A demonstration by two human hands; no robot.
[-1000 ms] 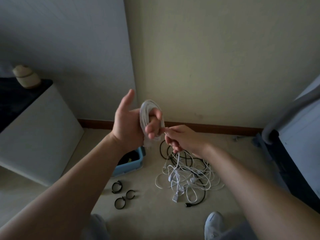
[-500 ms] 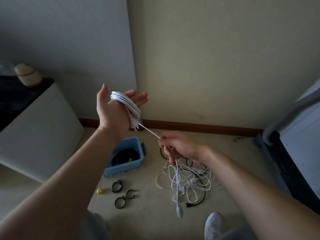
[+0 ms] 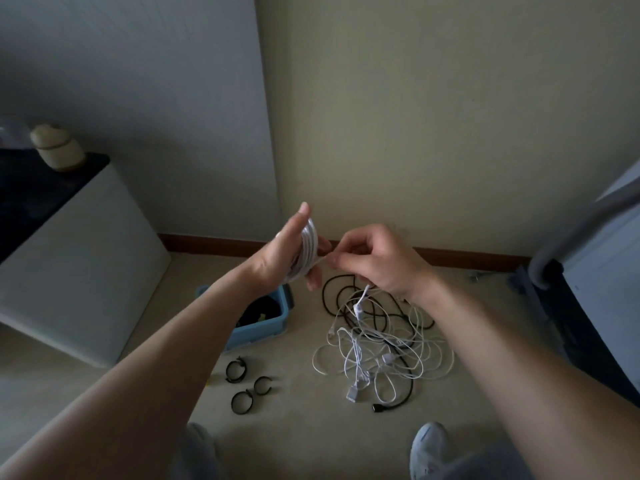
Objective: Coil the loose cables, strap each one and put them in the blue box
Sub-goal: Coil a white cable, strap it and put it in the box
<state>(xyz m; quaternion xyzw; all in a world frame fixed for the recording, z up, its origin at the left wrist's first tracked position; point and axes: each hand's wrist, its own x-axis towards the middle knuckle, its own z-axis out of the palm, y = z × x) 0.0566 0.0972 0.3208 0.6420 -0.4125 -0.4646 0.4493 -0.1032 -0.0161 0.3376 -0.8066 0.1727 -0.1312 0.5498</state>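
left hand (image 3: 277, 261): fingers straight, white cable (image 3: 306, 252) wound round it.
right hand (image 3: 374, 258): pinches the cable's end; nearly coiled, I think.
straps (image 3: 247, 382): on floor, not used yet.
pile (image 3: 377, 344): more cables, all tangled.
box (image 3: 263, 329): beside pile, something dark inside.

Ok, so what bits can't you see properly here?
All from the head view:
1. Inside the blue plastic box: the left forearm covers most of it. Something dark lies inside, but I cannot tell what.
2. Coiled white cable: the left hand hides part of its loops.
3. That cable's free end: hidden in the right hand's pinch.
4. Curved grey tube: cut off by the right edge.
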